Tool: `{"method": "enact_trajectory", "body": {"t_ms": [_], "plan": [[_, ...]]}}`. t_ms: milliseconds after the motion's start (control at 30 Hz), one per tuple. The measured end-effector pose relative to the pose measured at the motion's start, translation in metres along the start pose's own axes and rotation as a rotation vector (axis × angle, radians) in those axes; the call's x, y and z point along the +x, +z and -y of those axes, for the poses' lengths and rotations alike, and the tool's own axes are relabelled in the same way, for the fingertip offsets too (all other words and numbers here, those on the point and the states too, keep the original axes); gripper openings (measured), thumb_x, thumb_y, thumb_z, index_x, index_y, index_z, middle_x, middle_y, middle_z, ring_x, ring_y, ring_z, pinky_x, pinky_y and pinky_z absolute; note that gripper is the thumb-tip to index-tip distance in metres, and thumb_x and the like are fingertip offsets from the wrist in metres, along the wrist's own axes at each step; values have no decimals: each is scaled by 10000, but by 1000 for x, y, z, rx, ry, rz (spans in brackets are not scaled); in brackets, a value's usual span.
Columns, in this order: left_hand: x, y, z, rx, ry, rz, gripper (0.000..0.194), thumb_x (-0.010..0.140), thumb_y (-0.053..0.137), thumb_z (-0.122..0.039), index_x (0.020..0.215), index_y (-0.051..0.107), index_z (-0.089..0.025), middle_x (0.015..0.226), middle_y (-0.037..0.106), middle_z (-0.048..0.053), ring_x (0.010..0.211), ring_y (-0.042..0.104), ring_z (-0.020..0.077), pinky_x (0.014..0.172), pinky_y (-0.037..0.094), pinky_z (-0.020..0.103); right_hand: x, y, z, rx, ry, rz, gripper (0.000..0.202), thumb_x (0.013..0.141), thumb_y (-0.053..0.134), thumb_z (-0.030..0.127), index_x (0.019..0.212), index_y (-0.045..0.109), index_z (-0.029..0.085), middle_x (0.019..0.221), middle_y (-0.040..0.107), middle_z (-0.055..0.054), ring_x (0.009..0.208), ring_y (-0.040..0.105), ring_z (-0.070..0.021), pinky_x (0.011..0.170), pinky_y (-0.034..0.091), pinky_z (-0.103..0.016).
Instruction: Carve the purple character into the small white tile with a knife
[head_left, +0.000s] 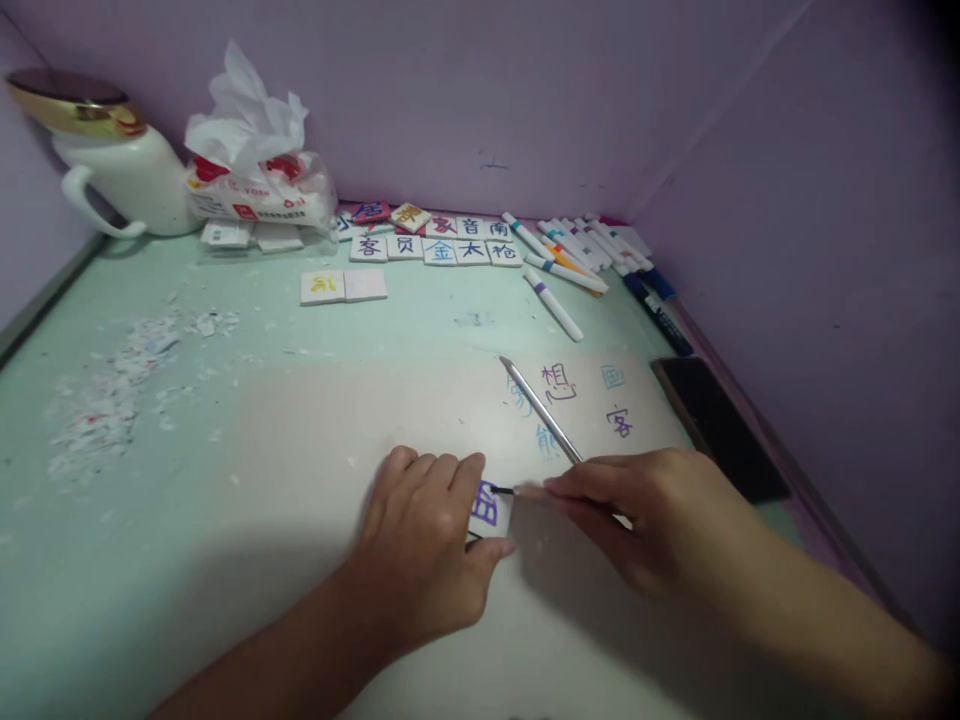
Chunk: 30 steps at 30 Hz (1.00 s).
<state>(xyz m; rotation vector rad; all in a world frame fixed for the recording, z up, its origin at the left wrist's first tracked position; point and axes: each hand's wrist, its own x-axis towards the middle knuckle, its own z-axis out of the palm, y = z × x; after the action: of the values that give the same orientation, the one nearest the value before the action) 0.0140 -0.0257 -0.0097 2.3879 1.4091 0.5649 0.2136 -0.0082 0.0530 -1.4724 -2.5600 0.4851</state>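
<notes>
My left hand (427, 530) is closed over a small white square tile (504, 515), pressing it down on the pale sheet. Purple character strokes show on the tile's uncovered part; the rest is under my fingers. Between the fingertips of my right hand (645, 510) is a thin tool with a dark tip (504, 490), and that tip touches or hovers just above the tile's upper edge. A silver craft knife (541, 410) lies slanted across the sheet, its lower end running behind my right fingers.
The pale sheet (315, 420) bears written characters at right. A phone (720, 425), markers (553, 305), tiles with characters (405, 248) and two more white tiles (365, 285) surround it. White scraps (112, 390), tissues (259, 190) and a lidded white mug (135, 180) are at left.
</notes>
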Motion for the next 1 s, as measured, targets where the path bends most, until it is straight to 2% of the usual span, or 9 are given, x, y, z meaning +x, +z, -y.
{"method": "enact_trajectory", "body": {"t_ms": [67, 167, 333, 467, 633, 800, 1000], "plan": [[0, 0, 0, -7, 6, -6, 450, 717, 656, -351, 1079, 571, -99, 807, 609, 75, 744, 548, 253, 771, 376, 440, -6, 5, -5, 128, 36, 12, 212, 828, 549, 158, 875, 736, 248, 669, 738, 11, 506, 650, -117, 470, 419, -199], [0, 0, 1, -10, 24, -19, 459, 726, 649, -347, 1093, 572, -83, 807, 610, 78, 744, 545, 250, 765, 379, 434, -14, 13, -7, 239, 44, -45, 231, 846, 524, 141, 932, 722, 225, 689, 734, 0, 499, 638, -106, 450, 408, -192], [0, 1, 2, 5, 37, -41, 476, 718, 659, -347, 1097, 566, -76, 839, 632, 98, 751, 553, 251, 778, 380, 436, -21, 21, -9, 265, 10, -135, 201, 845, 532, 127, 903, 713, 191, 630, 699, -8, 472, 605, -105, 442, 384, -204], [1, 1, 2, 12, 52, -48, 457, 726, 643, -329, 1094, 565, -70, 830, 635, 107, 747, 557, 255, 769, 384, 438, -23, 29, -16, 279, -31, -159, 202, 852, 540, 128, 951, 703, 194, 594, 655, 2, 460, 565, -106, 448, 371, -217], [1, 0, 3, 16, 68, -34, 473, 725, 641, -338, 1102, 565, -64, 837, 637, 115, 749, 563, 260, 767, 384, 443, -21, 35, -24, 308, -88, -170, 233, 851, 559, 121, 1024, 686, 210, 647, 667, 0, 494, 565, -104, 471, 374, -216], [2, 0, 2, 20, 52, -40, 461, 714, 652, -330, 1083, 577, -64, 841, 644, 119, 753, 572, 264, 778, 382, 448, -22, 28, -21, 275, -60, -138, 226, 862, 534, 134, 1006, 691, 209, 639, 672, 1, 485, 576, -103, 460, 366, -216], [2, -1, 2, 20, 57, -31, 460, 724, 642, -332, 1095, 568, -71, 841, 647, 116, 746, 575, 262, 760, 383, 441, -20, 15, -7, 31, -50, -102, 209, 837, 524, 152, 902, 711, 217, 617, 695, 2, 457, 617, -147, 436, 340, -263]]}}
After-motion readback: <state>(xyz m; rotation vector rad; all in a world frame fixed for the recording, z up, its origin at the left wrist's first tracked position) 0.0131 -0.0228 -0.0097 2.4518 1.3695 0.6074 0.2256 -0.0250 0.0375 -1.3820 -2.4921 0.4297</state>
